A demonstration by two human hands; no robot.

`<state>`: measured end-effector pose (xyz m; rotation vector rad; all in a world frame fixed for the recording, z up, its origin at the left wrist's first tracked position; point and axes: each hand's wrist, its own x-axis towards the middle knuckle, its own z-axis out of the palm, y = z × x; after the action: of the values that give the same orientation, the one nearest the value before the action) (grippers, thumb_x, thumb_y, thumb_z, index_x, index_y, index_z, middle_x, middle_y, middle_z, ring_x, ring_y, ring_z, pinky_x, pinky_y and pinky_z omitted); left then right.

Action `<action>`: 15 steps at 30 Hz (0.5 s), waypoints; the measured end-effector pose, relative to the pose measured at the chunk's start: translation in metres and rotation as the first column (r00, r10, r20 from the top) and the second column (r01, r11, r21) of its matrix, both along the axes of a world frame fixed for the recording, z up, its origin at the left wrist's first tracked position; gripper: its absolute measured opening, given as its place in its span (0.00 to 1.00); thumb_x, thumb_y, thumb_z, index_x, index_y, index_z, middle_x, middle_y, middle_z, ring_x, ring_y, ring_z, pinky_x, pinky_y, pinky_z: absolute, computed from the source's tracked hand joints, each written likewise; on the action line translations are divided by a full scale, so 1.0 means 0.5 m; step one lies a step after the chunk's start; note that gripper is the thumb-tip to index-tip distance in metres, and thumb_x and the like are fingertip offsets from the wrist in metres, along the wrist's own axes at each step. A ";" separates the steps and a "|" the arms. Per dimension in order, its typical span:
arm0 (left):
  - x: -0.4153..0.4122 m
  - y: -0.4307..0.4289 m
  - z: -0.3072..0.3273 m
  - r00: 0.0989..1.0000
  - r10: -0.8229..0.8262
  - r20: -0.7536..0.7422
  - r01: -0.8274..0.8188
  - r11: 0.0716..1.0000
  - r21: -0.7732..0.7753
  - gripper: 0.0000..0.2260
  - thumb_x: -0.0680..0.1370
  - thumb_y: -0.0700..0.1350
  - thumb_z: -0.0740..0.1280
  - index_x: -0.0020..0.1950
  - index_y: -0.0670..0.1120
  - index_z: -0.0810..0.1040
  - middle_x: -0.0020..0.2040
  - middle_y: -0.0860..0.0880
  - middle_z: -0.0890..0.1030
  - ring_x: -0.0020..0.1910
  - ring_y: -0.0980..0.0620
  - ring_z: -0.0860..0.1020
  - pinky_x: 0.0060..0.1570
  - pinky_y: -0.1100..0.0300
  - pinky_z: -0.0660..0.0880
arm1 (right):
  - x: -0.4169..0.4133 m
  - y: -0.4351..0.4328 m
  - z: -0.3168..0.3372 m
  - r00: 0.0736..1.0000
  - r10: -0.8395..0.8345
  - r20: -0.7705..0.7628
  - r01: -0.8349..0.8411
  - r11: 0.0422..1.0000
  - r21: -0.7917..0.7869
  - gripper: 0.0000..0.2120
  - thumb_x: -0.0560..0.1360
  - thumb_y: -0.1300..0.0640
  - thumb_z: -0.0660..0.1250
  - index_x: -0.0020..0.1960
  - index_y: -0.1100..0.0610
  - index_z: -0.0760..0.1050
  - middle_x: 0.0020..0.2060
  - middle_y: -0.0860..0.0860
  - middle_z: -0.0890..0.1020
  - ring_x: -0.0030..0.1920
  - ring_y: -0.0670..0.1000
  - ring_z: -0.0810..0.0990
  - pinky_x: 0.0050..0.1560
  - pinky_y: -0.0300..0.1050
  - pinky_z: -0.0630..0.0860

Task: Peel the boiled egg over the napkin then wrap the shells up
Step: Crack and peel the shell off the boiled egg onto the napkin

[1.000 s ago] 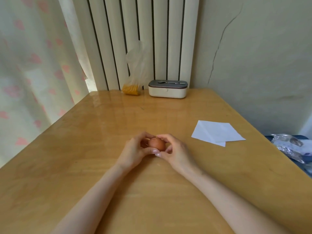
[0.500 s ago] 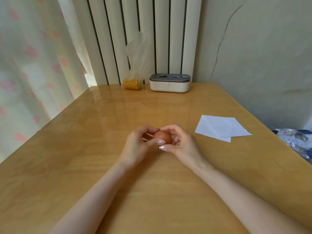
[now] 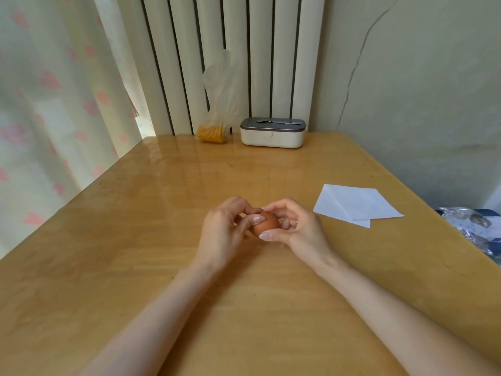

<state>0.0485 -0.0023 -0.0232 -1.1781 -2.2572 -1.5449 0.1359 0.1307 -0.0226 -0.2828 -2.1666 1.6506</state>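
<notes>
Over the middle of the table [image 3: 135,267], the left hand [image 3: 222,232] and right hand [image 3: 301,229] both pinched the brown egg [image 3: 267,223] between thumb and fingertips — shell unbroken where it showed. The white napkin [image 3: 355,204] lay flat to the right, apart from the egg. Farther back stood a cream box [image 3: 272,134] — against the radiator.

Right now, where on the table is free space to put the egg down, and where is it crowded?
Bare wood lies left of the left hand up to the curtain-side table edge, and between both hands and the white box. The right side is tighter: the napkin lies there, beyond the right hand holding the egg.
</notes>
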 end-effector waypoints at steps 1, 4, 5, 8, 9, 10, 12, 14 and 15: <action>-0.001 0.000 0.000 1.000 0.000 -0.026 0.000 1.000 0.000 0.08 0.71 0.49 0.67 0.38 0.45 0.79 0.39 0.49 0.80 0.35 0.47 0.80 0.33 0.49 0.79 | 0.002 0.000 0.002 1.000 0.002 0.006 -0.002 1.000 -0.019 0.18 0.62 0.65 0.76 0.48 0.50 0.78 0.44 0.53 0.82 0.27 0.42 0.66 0.34 0.41 0.71; 0.001 0.001 0.005 0.992 0.008 -0.125 -0.009 1.000 -0.012 0.08 0.72 0.47 0.66 0.38 0.43 0.79 0.36 0.54 0.77 0.34 0.52 0.77 0.34 0.57 0.77 | 0.005 -0.003 0.009 1.000 0.010 0.010 -0.009 0.998 -0.068 0.17 0.63 0.67 0.75 0.48 0.52 0.78 0.44 0.55 0.82 0.27 0.42 0.68 0.31 0.41 0.71; 0.002 0.002 0.007 0.986 0.016 -0.164 -0.018 1.000 -0.010 0.08 0.73 0.46 0.66 0.38 0.42 0.79 0.35 0.56 0.76 0.34 0.55 0.75 0.35 0.61 0.75 | 0.005 -0.003 0.011 1.000 0.010 0.008 -0.009 0.997 -0.083 0.17 0.63 0.67 0.75 0.47 0.52 0.78 0.45 0.56 0.83 0.27 0.43 0.68 0.30 0.41 0.71; 0.005 0.003 0.010 0.971 0.032 -0.239 -0.033 0.999 -0.001 0.08 0.74 0.45 0.66 0.39 0.41 0.80 0.35 0.58 0.73 0.35 0.58 0.73 0.34 0.73 0.67 | 0.007 -0.004 0.016 1.000 0.013 0.002 -0.012 0.993 -0.117 0.16 0.64 0.68 0.75 0.47 0.52 0.78 0.45 0.58 0.83 0.27 0.44 0.69 0.31 0.42 0.71; 0.005 0.003 0.011 0.966 0.031 -0.258 -0.032 0.999 0.000 0.09 0.74 0.46 0.66 0.40 0.42 0.80 0.35 0.57 0.74 0.35 0.58 0.73 0.34 0.73 0.66 | 0.007 -0.004 0.017 1.000 0.015 0.002 -0.015 0.992 -0.125 0.16 0.64 0.68 0.74 0.47 0.52 0.78 0.45 0.58 0.83 0.26 0.44 0.70 0.31 0.42 0.71; 0.005 0.002 0.011 0.962 0.030 -0.273 -0.031 1.000 0.003 0.10 0.74 0.47 0.65 0.40 0.42 0.81 0.36 0.56 0.74 0.35 0.57 0.73 0.34 0.73 0.66 | 0.008 -0.004 0.018 1.000 0.017 0.003 -0.017 0.991 -0.132 0.16 0.64 0.68 0.74 0.47 0.52 0.78 0.45 0.59 0.83 0.26 0.44 0.71 0.32 0.42 0.71; 0.006 0.001 0.010 0.956 0.030 -0.293 -0.028 1.000 0.010 0.11 0.75 0.48 0.64 0.40 0.43 0.81 0.36 0.55 0.74 0.35 0.57 0.73 0.34 0.73 0.66 | 0.009 -0.005 0.018 1.000 0.021 0.008 -0.020 0.989 -0.147 0.16 0.65 0.68 0.74 0.47 0.53 0.78 0.44 0.58 0.83 0.27 0.44 0.72 0.32 0.42 0.71; 0.006 0.001 0.011 0.950 0.032 -0.310 -0.029 0.999 0.014 0.09 0.75 0.47 0.65 0.40 0.43 0.81 0.36 0.56 0.73 0.35 0.58 0.72 0.34 0.74 0.65 | 0.010 -0.005 0.020 1.000 0.024 0.011 -0.022 0.987 -0.159 0.15 0.65 0.68 0.74 0.47 0.54 0.78 0.43 0.56 0.83 0.27 0.44 0.72 0.32 0.42 0.72; 0.007 0.001 0.011 0.948 0.033 -0.318 -0.029 0.999 0.016 0.08 0.75 0.46 0.65 0.40 0.43 0.81 0.36 0.56 0.73 0.35 0.59 0.71 0.34 0.73 0.65 | 0.011 -0.005 0.021 1.000 0.026 0.012 -0.024 0.986 -0.164 0.15 0.65 0.68 0.74 0.48 0.54 0.78 0.42 0.56 0.82 0.26 0.44 0.73 0.32 0.42 0.72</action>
<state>0.0518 -0.0018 -0.0175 -1.2773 -2.0422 -1.2484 0.1411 0.1282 -0.0122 -0.3156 -2.0554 1.8497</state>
